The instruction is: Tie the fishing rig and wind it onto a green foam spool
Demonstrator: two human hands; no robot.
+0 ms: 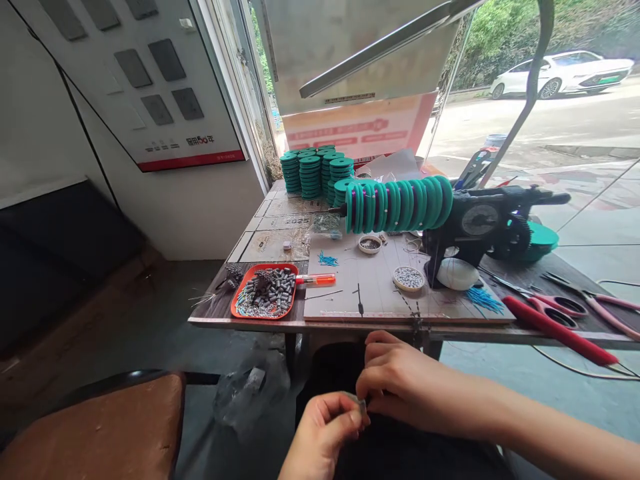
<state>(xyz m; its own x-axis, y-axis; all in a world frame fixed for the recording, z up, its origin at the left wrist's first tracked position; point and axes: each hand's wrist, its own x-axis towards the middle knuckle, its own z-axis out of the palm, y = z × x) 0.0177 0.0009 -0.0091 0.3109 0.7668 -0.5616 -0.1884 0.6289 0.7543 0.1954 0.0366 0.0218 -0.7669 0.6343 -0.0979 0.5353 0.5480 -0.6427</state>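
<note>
Two bare hands meet in front of the near edge of the table (216,312), over a dark lap. The left hand (327,427) has its thumb and forefinger closed on a small piece (362,404), greyish, whose shape is too small to tell. The right hand (405,380) is bent toward the same place, with fingers curled narrow beside the piece; I cannot tell if they also pinch it or a thread. The piece is thus at the fingertips, lower in the view than the table edge.

On the table, to the left, an orange tray (260,316) carries grey cylinders (283,283) and smaller metal parts. An orange pen-like tool (320,280) lies just beside it. Farther right, one white dish (409,289) contains pale beads, and blue strands (484,300) lie near the foot of a black winder (480,220). Its shaft bears a row of green discs (400,207); behind stand several stacks (309,179) of similar discs. At the right end lie scissors (557,310) and a red-handled tool (560,331). A brown chair (100,427) stands at lower left.
</note>
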